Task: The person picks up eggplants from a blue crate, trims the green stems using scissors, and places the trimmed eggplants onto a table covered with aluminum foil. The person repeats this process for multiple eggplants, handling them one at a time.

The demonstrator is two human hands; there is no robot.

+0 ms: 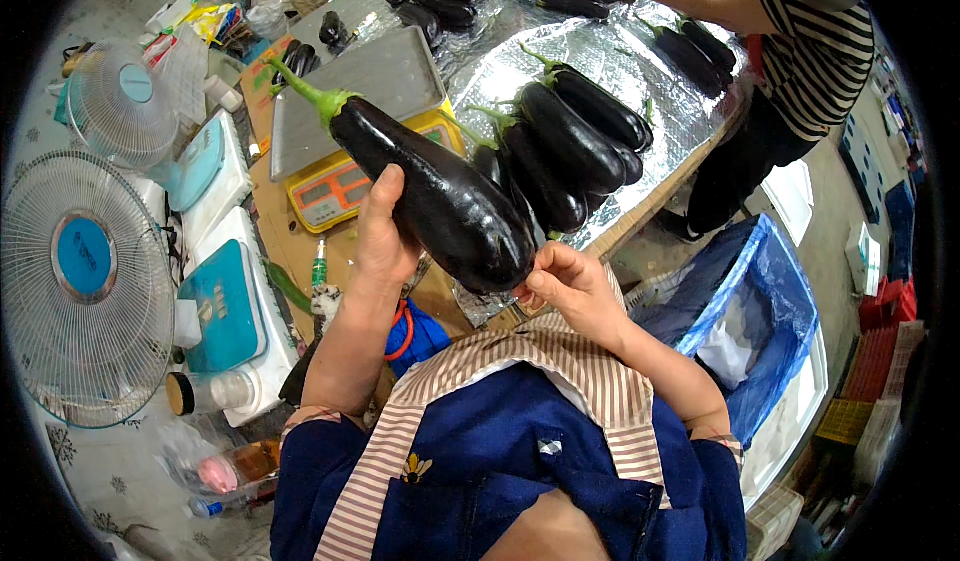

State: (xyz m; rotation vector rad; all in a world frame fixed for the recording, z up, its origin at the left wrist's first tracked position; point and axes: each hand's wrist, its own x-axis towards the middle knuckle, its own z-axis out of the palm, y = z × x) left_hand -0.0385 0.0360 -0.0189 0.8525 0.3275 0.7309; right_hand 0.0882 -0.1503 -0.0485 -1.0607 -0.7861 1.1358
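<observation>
My left hand (383,236) grips a large glossy dark purple eggplant (430,186) from below, its green stem pointing up and to the left. At the eggplant's blunt lower end my right hand (562,283) has its fingers pinched together against the skin. Whether something small is between those fingers I cannot tell. Both hands are raised in front of my striped collar and blue apron.
A yellow scale with a steel tray (365,86) stands behind the eggplant. Several more eggplants (575,131) lie on a silver foil sheet (560,56). Two fans (85,281) stand left. A blue-lined crate (765,306) sits right. Another person in a striped shirt (815,51) works at the far right.
</observation>
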